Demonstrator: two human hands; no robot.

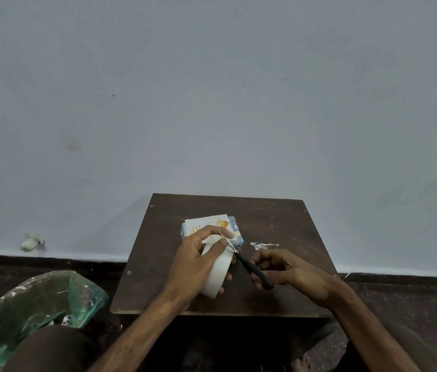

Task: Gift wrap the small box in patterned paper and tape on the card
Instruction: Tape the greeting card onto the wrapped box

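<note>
A small box wrapped in blue patterned paper point(236, 232) lies at the middle of the dark wooden table point(279, 218). A white card with a yellow drawing point(206, 222) rests on top of it. My left hand point(198, 261) grips a big roll of white tape point(217, 272) upright just in front of the box, thumb and forefinger pinching a pulled-out strip. My right hand point(284, 269) holds black-handled scissors point(249, 264), whose blades point up-left and meet the strip by my left fingertips.
Scraps of paper or tape point(264, 245) lie on the table right of the box. A bin lined with a green plastic bag point(37, 304) stands on the floor at the left. A white crumpled object point(31, 241) sits by the wall. My knees are below.
</note>
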